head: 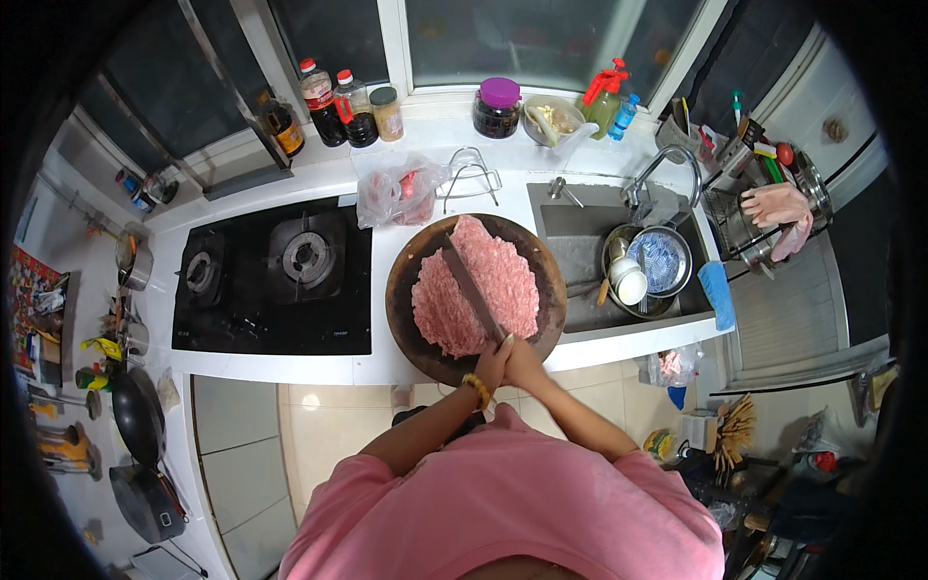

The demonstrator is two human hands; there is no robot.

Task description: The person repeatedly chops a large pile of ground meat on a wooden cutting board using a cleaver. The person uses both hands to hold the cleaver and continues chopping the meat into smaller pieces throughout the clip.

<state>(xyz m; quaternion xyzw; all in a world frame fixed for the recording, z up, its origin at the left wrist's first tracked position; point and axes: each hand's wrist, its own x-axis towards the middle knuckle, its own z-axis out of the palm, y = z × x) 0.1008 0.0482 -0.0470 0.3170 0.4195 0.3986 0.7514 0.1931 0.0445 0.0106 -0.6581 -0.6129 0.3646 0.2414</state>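
A round wooden chopping board (pixel 402 304) bears a broad, flattened mound of pink minced meat (pixel 507 283). Across the mince lies the long blade of a kitchen knife (pixel 467 286), slanting from upper left to lower right, with meat on both sides of it. At the board's near edge, my left hand (pixel 494 362) and my right hand (pixel 523 364) come together around the knife's handle, which they hide. A yellow beaded bracelet (pixel 477 391) circles my left wrist.
Left of the board is a black gas hob (pixel 290 319); a sink (pixel 580 319) with a pan, bowls and a blue-patterned colander (pixel 658 261) is to its right. Behind stand a plastic bag with meat (pixel 399 192), a wire rack (pixel 471 181), sauce bottles (pixel 322 105) and a purple-lidded jar (pixel 498 109).
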